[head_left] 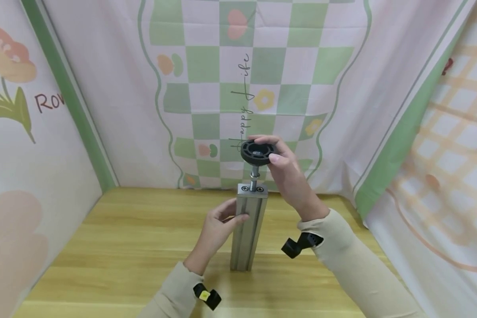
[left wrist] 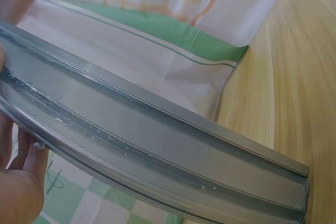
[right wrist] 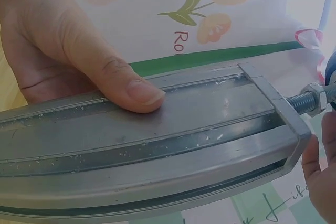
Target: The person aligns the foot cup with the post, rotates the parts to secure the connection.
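Observation:
An aluminium profile (head_left: 249,238) stands upright on the table, with an end plate (head_left: 241,193) fixed across its top by two screws. My left hand (head_left: 216,229) grips it near the upper end, its thumb (right wrist: 142,94) across one face in the right wrist view. Out of the plate rises a threaded rod (head_left: 254,184) carrying a hex nut (right wrist: 316,98). At the rod's top sits a round black levelling foot (head_left: 245,155), its ribbed underside facing up. The right hand (head_left: 292,181) holds that foot by its rim, thumb at the near side and fingers behind.
The wooden table (head_left: 151,238) extends around the profile's base. Printed cloth curtains (head_left: 202,99) hang behind and at both sides. A black wrist mount (head_left: 302,244) is strapped to the right sleeve, another (head_left: 207,297) to the left.

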The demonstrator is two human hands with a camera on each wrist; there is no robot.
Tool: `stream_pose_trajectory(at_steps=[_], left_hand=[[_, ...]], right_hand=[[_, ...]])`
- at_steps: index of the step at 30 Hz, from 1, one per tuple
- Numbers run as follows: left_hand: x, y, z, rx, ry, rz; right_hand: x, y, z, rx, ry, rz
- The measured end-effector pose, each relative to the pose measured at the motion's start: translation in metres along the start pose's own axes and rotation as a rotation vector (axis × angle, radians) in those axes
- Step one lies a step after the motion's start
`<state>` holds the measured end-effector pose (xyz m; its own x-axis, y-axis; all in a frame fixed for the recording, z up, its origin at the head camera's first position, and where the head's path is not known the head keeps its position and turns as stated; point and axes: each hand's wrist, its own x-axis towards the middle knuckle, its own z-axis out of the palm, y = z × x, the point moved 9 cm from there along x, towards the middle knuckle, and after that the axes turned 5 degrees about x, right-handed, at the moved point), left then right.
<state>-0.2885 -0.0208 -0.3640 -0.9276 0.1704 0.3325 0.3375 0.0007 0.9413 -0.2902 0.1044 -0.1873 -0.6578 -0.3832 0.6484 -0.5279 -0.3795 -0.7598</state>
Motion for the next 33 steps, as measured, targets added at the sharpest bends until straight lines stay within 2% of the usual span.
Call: stream_pose_trajectory(at_steps=[6,17,24,27,33], left_hand=[[0.0,0.0,0.001,-0.001,-0.003,0.006],[-0.001,0.0,0.0,0.003,-0.001,0.009],[-0.001,0.001,0.0,0.005,-0.004,0.011],[-0.001,0.0,0.0,-0.003,-0.002,0.011],[-0.001,-0.001,0.0,-0.004,0.002,-0.009]], right_hand=[[-0.002,-0.002,-0.002,-0.048,0.037,-0.005],[-0.003,-0.006,-0.005,-0.183,0.059,0.06],[-0.004,-0.013,-0.001,-0.289,0.043,-0.019],[-0.003,-0.009,0.001,-0.258,0.012,-0.001],[0.0,-0.005,0.006,-0.052,-0.068,0.034]])
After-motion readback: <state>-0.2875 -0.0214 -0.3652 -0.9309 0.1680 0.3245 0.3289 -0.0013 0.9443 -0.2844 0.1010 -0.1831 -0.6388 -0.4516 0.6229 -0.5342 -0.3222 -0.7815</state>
